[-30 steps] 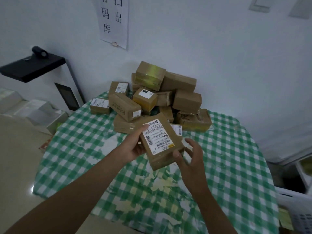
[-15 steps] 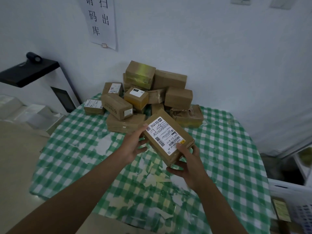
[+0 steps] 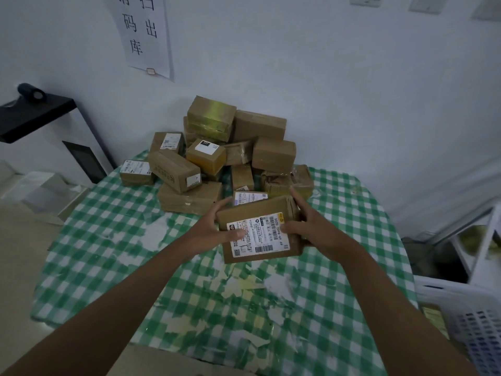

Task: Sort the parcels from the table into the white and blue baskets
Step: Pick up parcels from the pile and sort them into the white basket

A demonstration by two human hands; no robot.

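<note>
Both hands on one parcel point(image 3: 261, 229), held in the air over the counter point(image 3: 108, 240), just in front of the pile point(image 3: 225, 156). Left hand point(image 3: 217, 226) grips the left end, thumb lying across the label point(image 3: 259, 234); right hand point(image 3: 311, 226) wraps the right end, fingers over the top edge, thumb on the label's right side. Change over the last second: the parcel was tilted on a diagonal with the label skewed and the right hand only cupping it from below; now it's turned roughly square to the camera, label face up, with the right hand moved up onto the end. Camera has also dipped and come closer. Read: this is the label check, not the drop. Barcode and printed code are facing the person, so the sort decision is probably being made right now. Nothing about the parcel's destination is visible yet. White basket point(image 3: 461, 308) sits at the lower right, beside the counter edge, only partly in frame; blue basket not in view. The pile at the back against the wall is over a dozen boxes, so the task is early. Next move likely a swing right or off-frame, one hand enough given the box size. Risk is low: firm two-handed grip, rigid carton.
</note>
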